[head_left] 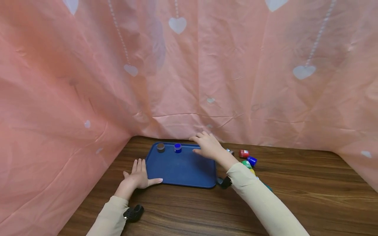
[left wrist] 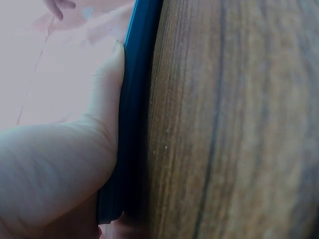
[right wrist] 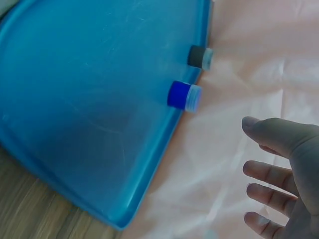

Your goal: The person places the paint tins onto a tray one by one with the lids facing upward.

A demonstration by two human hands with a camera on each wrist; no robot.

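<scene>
A blue tray (head_left: 183, 172) lies on the wooden table (head_left: 295, 196). Two small paint jars stand at its far edge: a dark-capped one (head_left: 160, 147) and a blue one (head_left: 177, 148). My left hand (head_left: 138, 175) lies flat on the table at the tray's left side, its thumb against the front-left corner; in the left wrist view the thumb (left wrist: 107, 99) runs along the tray's rim (left wrist: 134, 124). My right hand (head_left: 207, 146) hovers over the tray's far right corner, fingers relaxed and empty. The right wrist view shows its fingers (right wrist: 271, 172) beside the blue jar (right wrist: 182, 95) and the dark jar (right wrist: 199, 56).
Several more paint jars lie on the table right of the tray, among them a red one (head_left: 243, 153), a blue one (head_left: 252, 161) and a green one (head_left: 246, 164). A pink curtain with white hearts (head_left: 189, 65) closes the back and both sides.
</scene>
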